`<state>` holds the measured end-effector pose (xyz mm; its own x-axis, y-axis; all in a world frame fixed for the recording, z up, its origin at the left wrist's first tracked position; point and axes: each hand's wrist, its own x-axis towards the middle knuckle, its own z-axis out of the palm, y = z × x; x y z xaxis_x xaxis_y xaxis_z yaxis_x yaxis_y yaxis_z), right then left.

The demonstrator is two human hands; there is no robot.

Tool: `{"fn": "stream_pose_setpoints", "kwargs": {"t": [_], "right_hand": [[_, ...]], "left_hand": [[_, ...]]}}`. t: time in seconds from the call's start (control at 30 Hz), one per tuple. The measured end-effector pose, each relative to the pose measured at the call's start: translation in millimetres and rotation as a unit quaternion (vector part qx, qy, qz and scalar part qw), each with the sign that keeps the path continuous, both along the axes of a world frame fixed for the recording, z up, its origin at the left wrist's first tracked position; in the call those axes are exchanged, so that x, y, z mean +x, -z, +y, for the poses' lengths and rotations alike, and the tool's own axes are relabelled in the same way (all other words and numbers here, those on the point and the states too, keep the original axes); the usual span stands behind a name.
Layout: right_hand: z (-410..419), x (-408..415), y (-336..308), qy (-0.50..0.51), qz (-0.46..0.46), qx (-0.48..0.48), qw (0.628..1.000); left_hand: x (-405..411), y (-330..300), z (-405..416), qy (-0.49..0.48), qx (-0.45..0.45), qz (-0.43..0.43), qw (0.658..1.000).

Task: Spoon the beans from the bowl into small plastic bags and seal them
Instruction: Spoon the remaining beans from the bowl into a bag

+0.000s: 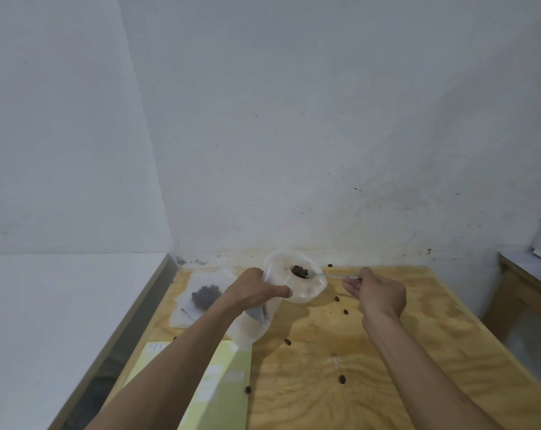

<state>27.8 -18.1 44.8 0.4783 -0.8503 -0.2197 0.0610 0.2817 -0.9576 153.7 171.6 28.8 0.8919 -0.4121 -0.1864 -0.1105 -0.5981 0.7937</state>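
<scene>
My left hand [257, 288] grips a clear plastic bag [294, 283] by its rim, holding its mouth open and raised above the wooden table [387, 352]. My right hand [377, 293] pinches the handle of a clear plastic spoon [328, 276]. The spoon's bowl carries dark beans [300, 270] and sits inside the bag's mouth. The bag's lower part hangs down under my left wrist. I cannot make out a separate bowl.
A flat plastic bag holding dark beans [205, 297] lies on other bags at the table's back left. A yellow-green sheet [219, 386] lies at the front left. Several loose beans [342, 379] are scattered on the table. White walls stand behind and to the left.
</scene>
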Motion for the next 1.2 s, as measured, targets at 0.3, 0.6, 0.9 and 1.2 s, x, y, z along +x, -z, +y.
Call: {"fn": "stream_pose_setpoints", "kwargs": {"t": [0.3,0.6,0.9,1.2], "right_hand": [[-1,-1,-24,-0.039,-0.03,-0.058,0.997],[20,-9,-57,-0.193,-0.013,-0.428,0.883],[8,-1,-28,-0.119,-0.017,-0.647,0.753],[13,12,36,-0.229,0.052,-0.685,0.69]], "left_hand": [[-7,4,2,-0.001,0.027,-0.061,0.998],[-12,2,3,0.014,0.014,-0.086,0.996],[-8,-2,6,-0.002,-0.033,0.029,0.999],[-13,6,4,0.011,-0.027,0.034,0.999]]}}
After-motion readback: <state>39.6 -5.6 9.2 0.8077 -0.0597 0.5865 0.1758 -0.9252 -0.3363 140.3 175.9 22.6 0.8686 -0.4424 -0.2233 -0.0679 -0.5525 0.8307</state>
